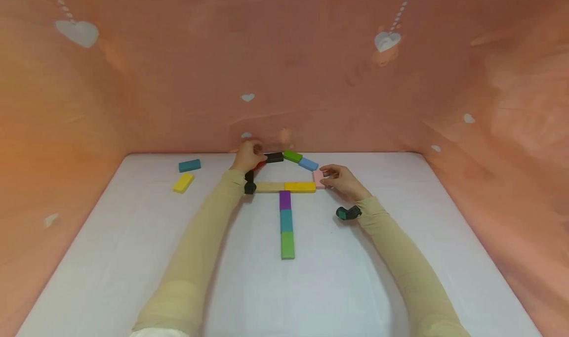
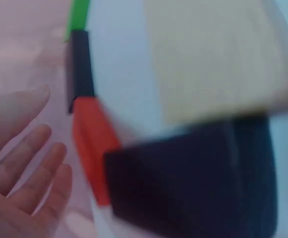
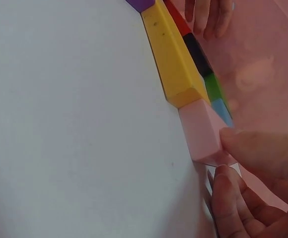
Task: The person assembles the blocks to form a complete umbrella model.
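Note:
At the right end of an arch of blocks, my right hand (image 1: 344, 181) pinches a pink block (image 3: 203, 131), the thumb at one edge and a fingertip at its end. My left hand (image 1: 248, 156) is beside the red block (image 2: 93, 148) on the arch's left side, its fingers loosely spread and holding nothing in the left wrist view. A dark block (image 2: 188, 183) adjoins the red one. Black (image 1: 274, 157), green (image 1: 293, 155) and light blue (image 1: 308, 164) blocks form the top. Beneath, a plain wooden block (image 1: 270, 187) meets a yellow block (image 1: 300, 187).
Purple (image 1: 285, 200), blue (image 1: 286, 220) and light green (image 1: 287, 245) blocks run in a line toward me. Apart at the left lie a teal block (image 1: 189, 165) and another yellow block (image 1: 183, 183). A pink cloth wall (image 1: 284, 80) borders the white table (image 1: 338, 287).

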The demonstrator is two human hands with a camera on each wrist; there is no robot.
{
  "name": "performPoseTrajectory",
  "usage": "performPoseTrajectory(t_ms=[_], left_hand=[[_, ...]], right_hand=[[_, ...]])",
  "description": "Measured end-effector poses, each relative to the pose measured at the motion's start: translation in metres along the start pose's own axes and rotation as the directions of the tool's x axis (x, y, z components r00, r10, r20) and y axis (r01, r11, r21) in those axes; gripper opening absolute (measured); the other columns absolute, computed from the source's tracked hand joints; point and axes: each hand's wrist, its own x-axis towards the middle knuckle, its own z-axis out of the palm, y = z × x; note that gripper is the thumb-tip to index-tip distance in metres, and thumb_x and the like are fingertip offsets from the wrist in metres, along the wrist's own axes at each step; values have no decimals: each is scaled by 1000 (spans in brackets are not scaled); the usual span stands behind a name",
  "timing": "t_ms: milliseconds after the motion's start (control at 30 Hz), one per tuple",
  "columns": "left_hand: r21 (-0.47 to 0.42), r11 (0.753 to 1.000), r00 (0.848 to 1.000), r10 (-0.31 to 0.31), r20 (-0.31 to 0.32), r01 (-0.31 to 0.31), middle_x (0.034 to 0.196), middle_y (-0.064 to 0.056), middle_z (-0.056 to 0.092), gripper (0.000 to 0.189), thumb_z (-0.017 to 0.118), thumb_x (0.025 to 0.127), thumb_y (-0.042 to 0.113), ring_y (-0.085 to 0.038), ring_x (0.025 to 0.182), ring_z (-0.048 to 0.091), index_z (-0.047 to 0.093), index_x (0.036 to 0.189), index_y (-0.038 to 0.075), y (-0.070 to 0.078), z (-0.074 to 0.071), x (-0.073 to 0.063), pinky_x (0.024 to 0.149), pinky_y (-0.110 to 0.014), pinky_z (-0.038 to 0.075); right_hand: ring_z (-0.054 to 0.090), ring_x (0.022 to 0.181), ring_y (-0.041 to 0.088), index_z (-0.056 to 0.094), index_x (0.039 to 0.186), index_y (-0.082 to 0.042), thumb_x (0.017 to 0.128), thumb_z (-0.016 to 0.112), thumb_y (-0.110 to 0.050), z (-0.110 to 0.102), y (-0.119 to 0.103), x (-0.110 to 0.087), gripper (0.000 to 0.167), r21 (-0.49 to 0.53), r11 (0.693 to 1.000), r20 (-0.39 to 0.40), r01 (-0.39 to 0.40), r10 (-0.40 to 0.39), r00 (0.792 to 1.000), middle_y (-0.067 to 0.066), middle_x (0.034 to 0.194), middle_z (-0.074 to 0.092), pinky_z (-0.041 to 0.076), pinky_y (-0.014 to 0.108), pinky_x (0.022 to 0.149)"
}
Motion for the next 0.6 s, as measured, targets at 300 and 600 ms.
performPoseTrajectory(t_ms=[300,600], left_hand=[[-193,937,956,-276,97,290,127,-21,52,47,65,92,16,-38,107,52,49,132,-4,-5,-44,-32,91,-46,49],[-108,884,883,-433,181,455,111,-20,56,41,67,91,22,-25,82,61,55,120,-4,-6,-57,-71,79,-30,53]], right_hand=[[49,102,29,49,135,-5,91,64,-8,1,-1,-2,47,34,999,12,-23,23,1000,16,123,49,51,28,84],[49,99,28,49,135,-2,92,63,-7,0,-5,-4,46,23,1000,19,8,-8,1000,18,122,49,51,24,80]])
